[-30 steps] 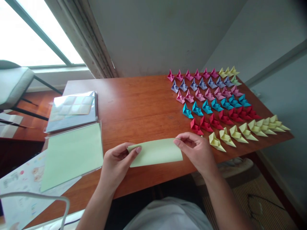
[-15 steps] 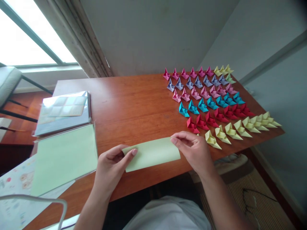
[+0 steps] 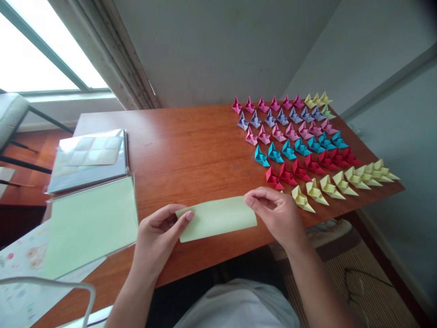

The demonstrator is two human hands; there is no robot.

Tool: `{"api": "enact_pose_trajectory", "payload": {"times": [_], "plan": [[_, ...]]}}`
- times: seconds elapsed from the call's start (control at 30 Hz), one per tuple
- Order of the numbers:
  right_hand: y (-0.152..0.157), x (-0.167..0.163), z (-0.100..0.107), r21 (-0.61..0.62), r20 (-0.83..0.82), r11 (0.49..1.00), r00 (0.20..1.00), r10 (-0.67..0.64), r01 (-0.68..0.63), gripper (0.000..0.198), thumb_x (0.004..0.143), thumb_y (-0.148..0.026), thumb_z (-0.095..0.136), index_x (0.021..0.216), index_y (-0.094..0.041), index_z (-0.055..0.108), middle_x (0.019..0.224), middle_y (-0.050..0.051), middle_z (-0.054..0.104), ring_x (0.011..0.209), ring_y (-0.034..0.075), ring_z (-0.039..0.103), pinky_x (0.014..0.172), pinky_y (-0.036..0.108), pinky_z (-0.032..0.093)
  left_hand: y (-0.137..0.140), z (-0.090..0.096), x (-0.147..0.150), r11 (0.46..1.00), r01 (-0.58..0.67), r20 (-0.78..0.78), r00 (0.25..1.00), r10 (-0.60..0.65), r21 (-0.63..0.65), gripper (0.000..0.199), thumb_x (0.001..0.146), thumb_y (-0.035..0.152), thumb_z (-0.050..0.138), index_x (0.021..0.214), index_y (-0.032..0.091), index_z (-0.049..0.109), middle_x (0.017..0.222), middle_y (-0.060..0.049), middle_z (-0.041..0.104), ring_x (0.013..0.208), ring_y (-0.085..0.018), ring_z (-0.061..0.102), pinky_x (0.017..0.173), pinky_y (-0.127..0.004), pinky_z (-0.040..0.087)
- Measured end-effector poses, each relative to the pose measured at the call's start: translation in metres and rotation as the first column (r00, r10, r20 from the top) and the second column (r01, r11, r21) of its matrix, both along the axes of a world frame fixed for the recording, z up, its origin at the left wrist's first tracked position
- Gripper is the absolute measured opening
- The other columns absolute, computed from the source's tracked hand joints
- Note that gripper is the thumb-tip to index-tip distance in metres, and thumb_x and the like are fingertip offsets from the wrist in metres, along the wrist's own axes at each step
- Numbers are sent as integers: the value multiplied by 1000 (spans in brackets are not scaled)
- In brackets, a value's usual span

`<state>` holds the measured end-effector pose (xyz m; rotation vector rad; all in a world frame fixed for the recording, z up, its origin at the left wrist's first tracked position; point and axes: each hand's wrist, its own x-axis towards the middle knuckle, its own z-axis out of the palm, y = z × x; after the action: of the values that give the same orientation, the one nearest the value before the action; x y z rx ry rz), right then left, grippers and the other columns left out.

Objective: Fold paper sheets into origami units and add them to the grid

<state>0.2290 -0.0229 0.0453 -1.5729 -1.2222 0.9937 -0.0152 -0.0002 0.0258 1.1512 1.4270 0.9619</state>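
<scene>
Between my two hands stretches a long pale green strip of paper [image 3: 218, 219], held near the front edge of the wooden table [image 3: 191, 155]. My left hand [image 3: 162, 237] pinches its left end, thumb on top and fingers behind. The upper right corner is pinched by thumb and fingertips of my right hand [image 3: 275, 216]. Whether the strip is one layer or folded over, I cannot tell. Just beyond my right hand stands a row of pale yellow folded paper boats [image 3: 328, 187], with a row of red paper boats [image 3: 300, 171] behind it.
More rows of paper boats follow in blue [image 3: 288, 150], pink [image 3: 278, 133], purple [image 3: 282, 117] and magenta [image 3: 262, 105]. On the left lie a stack of green paper [image 3: 92, 228], a plastic-wrapped pack [image 3: 88, 177] and a printed sheet [image 3: 20, 264]. A white curved tube [image 3: 51, 283] crosses the lower left corner.
The strip's lower left edge has lifted slightly, and my left hand has shifted a little. My right hand keeps nearly the same place and grip.
</scene>
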Motion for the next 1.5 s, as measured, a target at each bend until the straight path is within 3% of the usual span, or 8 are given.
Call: {"api": "enact_pose_trajectory", "payload": {"times": [0.17,0.4,1.03,1.33,1.5], "plan": [[-3,7,-6,27,39,1000,999,-7,6,17,86,-37,73,82,-21,76,85,4,76,81,20,71,77,29,57,0,-6,-3,1000,5,50,999,-6,11,19,72,34,84,72,18,73,72,-1,71,65,-11,59,57,-18,47],[-7,13,-15,48,100,999,994,-31,27,16,84,-39,76,85,-23,78,87,4,77,80,21,72,76,31,60,-3,-3,-3,999,31,48,998,-31,-7,21,74,35,82,69,16,73,63,-1,67,54,-9,52,49,-18,40],[-7,14,-22,69,124,997,991,-49,41,13,83,-39,77,85,-26,79,87,3,77,80,20,72,75,30,60,-3,-4,-3,1000,20,43,999,-21,16,21,74,36,82,70,17,73,64,-2,68,55,-10,54,49,-19,42],[-3,11,-20,67,153,998,988,-15,4,18,85,-40,74,86,-23,77,88,5,77,81,22,72,76,33,60,-2,-5,-4,998,33,-3,999,-33,48,23,77,38,79,72,16,73,67,-3,70,58,-12,58,52,-20,46],[13,5,-21,59,221,997,975,36,-50,19,87,-40,71,85,-22,77,87,4,78,80,22,72,76,33,57,5,-8,-10,989,44,-186,982,-17,139,20,79,38,77,82,18,74,69,-1,70,57,-11,55,52,-20,44]]}}
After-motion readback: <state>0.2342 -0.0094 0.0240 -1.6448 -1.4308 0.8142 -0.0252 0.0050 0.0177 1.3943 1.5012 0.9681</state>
